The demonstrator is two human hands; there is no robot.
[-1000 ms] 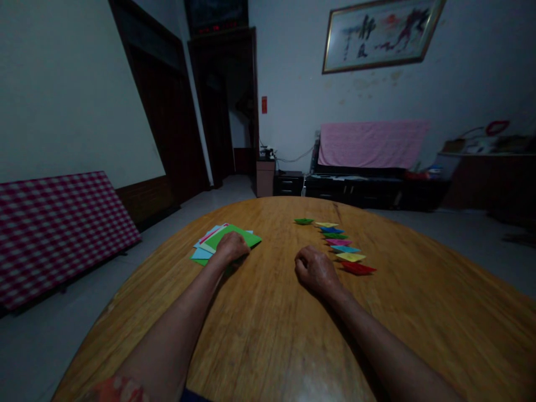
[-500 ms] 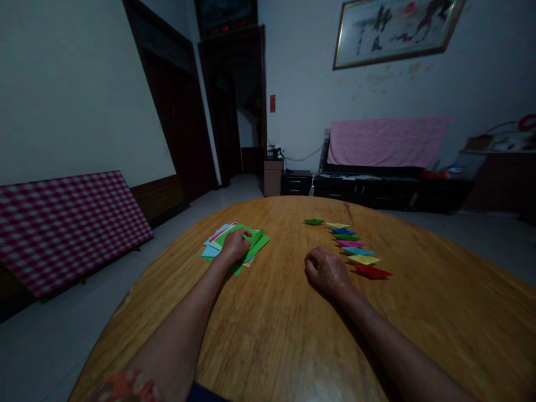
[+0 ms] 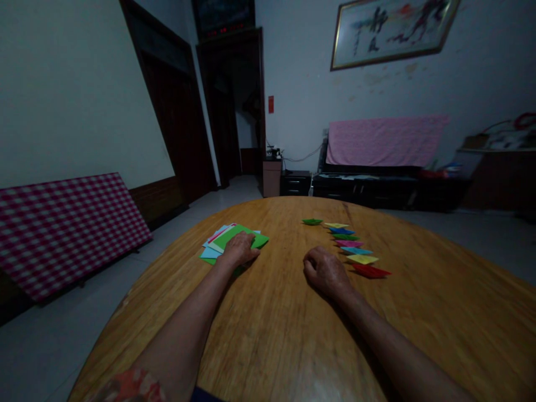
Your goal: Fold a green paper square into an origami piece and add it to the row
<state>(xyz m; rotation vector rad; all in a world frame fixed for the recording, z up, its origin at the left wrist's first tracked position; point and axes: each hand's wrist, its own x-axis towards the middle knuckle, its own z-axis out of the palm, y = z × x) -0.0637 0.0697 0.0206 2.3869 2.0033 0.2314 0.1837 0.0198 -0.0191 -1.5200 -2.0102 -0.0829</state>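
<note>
On the left of the table lies a loose pile of coloured paper sheets (image 3: 210, 253), with light blue, white, pink and green edges showing. My left hand (image 3: 239, 248) rests over this pile, fingers bent and thumb toward the right, gripping the top green sheet of paper (image 3: 230, 235) near its right corner. The fingertips are partly hidden. My right hand (image 3: 326, 271) lies on the wood with fingers curled in and nothing seen in it. Just right of it is a row of folded paper boats, from a red boat (image 3: 371, 271) nearest me to a green boat (image 3: 312, 221) farthest.
The round wooden table (image 3: 276, 324) fills the foreground. A checked red-and-white panel (image 3: 75, 229) leans at the left. Beyond the table stand a low black cabinet (image 3: 368, 192) and a pink cloth (image 3: 385, 140) draped over something wide.
My left hand has shifted slightly right over the pile, its thumb now farther out. The green sheet's raised, curled corner has come down flatter. My right hand stays put.
</note>
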